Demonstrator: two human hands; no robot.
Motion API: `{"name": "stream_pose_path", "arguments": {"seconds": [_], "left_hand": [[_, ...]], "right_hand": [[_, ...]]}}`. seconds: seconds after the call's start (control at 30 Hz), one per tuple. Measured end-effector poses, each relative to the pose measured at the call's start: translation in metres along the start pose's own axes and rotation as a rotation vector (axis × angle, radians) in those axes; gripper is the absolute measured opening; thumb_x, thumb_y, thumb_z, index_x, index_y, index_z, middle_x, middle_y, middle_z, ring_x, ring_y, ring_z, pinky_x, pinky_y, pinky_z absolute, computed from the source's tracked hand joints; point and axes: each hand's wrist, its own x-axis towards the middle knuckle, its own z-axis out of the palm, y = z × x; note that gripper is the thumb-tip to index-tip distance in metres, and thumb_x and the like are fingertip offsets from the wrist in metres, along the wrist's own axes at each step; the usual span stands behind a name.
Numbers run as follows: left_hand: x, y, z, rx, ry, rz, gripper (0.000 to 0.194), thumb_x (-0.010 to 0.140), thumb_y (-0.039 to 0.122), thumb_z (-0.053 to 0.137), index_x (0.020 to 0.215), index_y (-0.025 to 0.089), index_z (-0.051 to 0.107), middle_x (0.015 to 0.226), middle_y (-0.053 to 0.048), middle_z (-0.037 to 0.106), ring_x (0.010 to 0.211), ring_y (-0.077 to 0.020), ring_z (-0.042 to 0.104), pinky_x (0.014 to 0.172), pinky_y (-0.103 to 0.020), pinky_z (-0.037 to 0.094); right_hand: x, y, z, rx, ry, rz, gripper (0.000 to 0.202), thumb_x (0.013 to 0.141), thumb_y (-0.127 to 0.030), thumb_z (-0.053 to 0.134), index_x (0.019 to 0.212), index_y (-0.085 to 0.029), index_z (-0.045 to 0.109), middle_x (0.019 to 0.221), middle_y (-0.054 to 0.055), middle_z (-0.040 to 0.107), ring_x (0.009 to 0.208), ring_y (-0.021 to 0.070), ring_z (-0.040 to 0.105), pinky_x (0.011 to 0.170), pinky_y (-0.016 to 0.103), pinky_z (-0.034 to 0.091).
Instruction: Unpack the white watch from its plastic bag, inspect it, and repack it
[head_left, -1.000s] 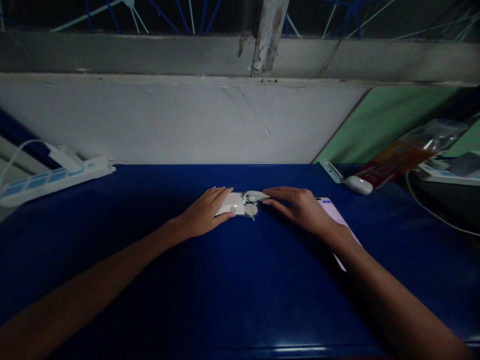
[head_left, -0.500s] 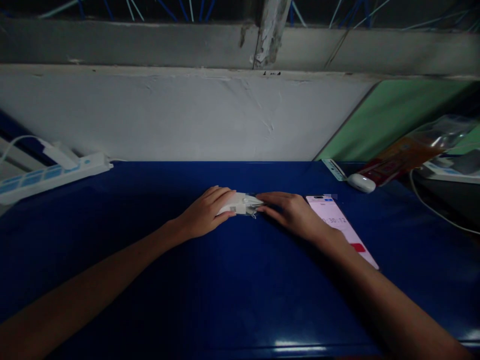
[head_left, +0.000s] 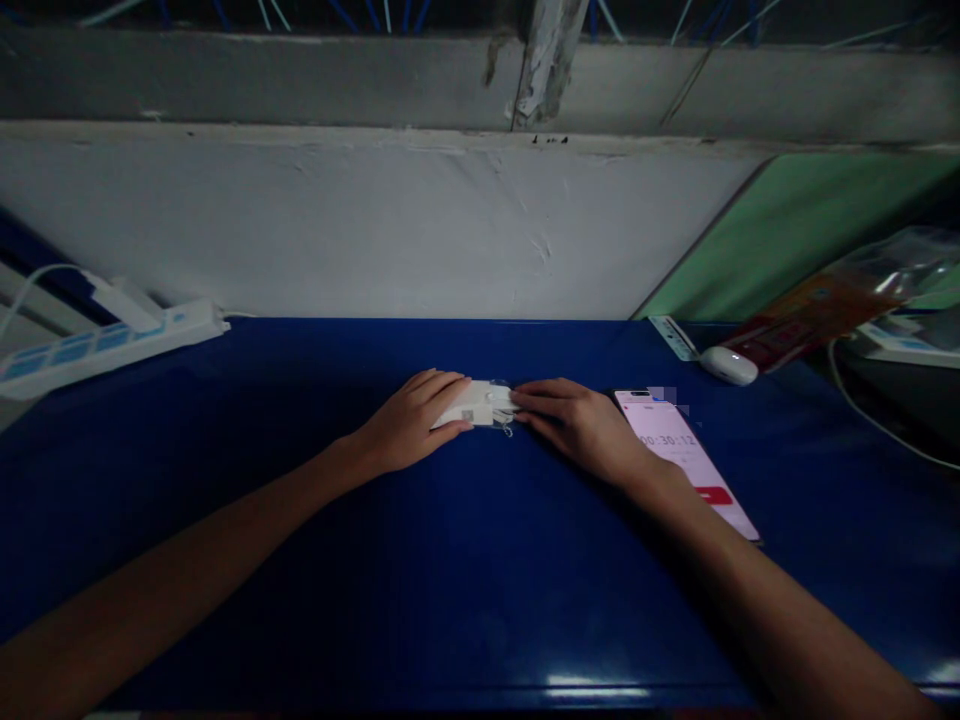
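A small white packet (head_left: pixel 478 404), with a grey square mark and a clear plastic end, lies at the middle of the blue table (head_left: pixel 450 560). My left hand (head_left: pixel 415 420) is closed round its left end, fingers above and thumb along the near edge. At the right end, the fingers of my right hand (head_left: pixel 574 425) pinch a white piece in the clear plastic. A thin whitish loop sticks out below that end. The fingertips partly hide both ends of the packet.
A lit phone (head_left: pixel 686 460) lies by my right forearm. Farther right are a white rounded case (head_left: pixel 729 366), a small card (head_left: pixel 673 338), a red-and-clear bag (head_left: pixel 817 305) and a white cable. A white power strip (head_left: pixel 112 345) stands at the left; a wall rises behind the table.
The white piece at my right fingertips now lies flatter and straighter against the packet's end. Both hands keep nearly the same places. The view has shifted slightly.
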Motion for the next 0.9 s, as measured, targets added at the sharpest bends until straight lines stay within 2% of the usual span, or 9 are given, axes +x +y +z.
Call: {"name": "stream_pose_path", "arguments": {"seconds": [0.2,0.33,0.47,0.57,0.7,0.8,0.9], "left_hand": [[-0.001,-0.002,0.001,0.013,0.008,0.026,0.047,0.097,0.036,0.058,0.136,0.011,0.050,0.132,-0.019,0.058,0.124,-0.0309,0.055,0.105,-0.052,0.046],[-0.001,-0.002,0.001,0.028,-0.013,0.016,0.047,0.098,0.036,0.057,0.135,0.009,0.051,0.134,-0.020,0.058,0.125,-0.0313,0.055,0.107,-0.053,0.044],[-0.001,0.000,0.001,0.025,-0.033,-0.022,0.047,0.097,0.038,0.058,0.135,0.011,0.051,0.134,-0.019,0.058,0.126,-0.0297,0.055,0.109,-0.053,0.042],[-0.001,0.000,0.002,0.016,-0.034,-0.032,0.047,0.097,0.039,0.057,0.137,0.014,0.050,0.135,-0.017,0.059,0.127,-0.0285,0.055,0.109,-0.054,0.042],[-0.002,0.000,0.001,0.017,-0.031,-0.016,0.046,0.098,0.035,0.056,0.138,0.012,0.048,0.136,-0.018,0.057,0.129,-0.0284,0.054,0.110,-0.052,0.041],[-0.001,0.001,-0.001,0.045,-0.059,0.012,0.046,0.100,0.034,0.053,0.139,0.011,0.047,0.138,-0.019,0.056,0.131,-0.0293,0.052,0.111,-0.052,0.040],[0.000,0.002,-0.003,0.082,-0.105,0.022,0.047,0.101,0.036,0.050,0.140,0.011,0.045,0.141,-0.019,0.053,0.134,-0.0298,0.049,0.113,-0.051,0.038]], "right_hand": [[0.007,-0.013,0.016,0.020,0.054,0.032,0.029,0.096,-0.019,0.054,0.119,-0.019,0.072,0.118,0.013,0.072,0.103,0.0275,0.067,0.087,0.044,0.058],[0.007,-0.009,0.011,0.038,0.043,0.026,0.032,0.097,-0.019,0.052,0.124,-0.018,0.069,0.127,0.014,0.068,0.123,0.0298,0.058,0.101,0.051,0.050],[0.003,-0.008,0.004,0.021,0.051,0.104,0.032,0.098,-0.029,0.049,0.115,-0.015,0.072,0.128,0.016,0.067,0.129,0.0328,0.053,0.106,0.056,0.045],[0.004,-0.016,0.006,0.078,0.021,0.086,0.035,0.100,-0.031,0.046,0.119,-0.015,0.070,0.134,0.015,0.063,0.137,0.0332,0.045,0.110,0.060,0.041],[0.007,-0.030,0.010,0.136,-0.054,0.027,0.042,0.101,-0.033,0.041,0.130,-0.012,0.061,0.146,0.018,0.052,0.146,0.0321,0.031,0.116,0.060,0.031],[0.008,-0.034,0.011,0.154,-0.096,0.012,0.044,0.101,-0.039,0.042,0.125,-0.010,0.065,0.153,0.020,0.041,0.149,0.0333,0.021,0.118,0.060,0.027],[0.007,-0.031,0.010,0.154,-0.129,-0.005,0.043,0.100,-0.041,0.046,0.121,-0.011,0.067,0.155,0.018,0.040,0.150,0.0337,0.015,0.119,0.060,0.023]]}}
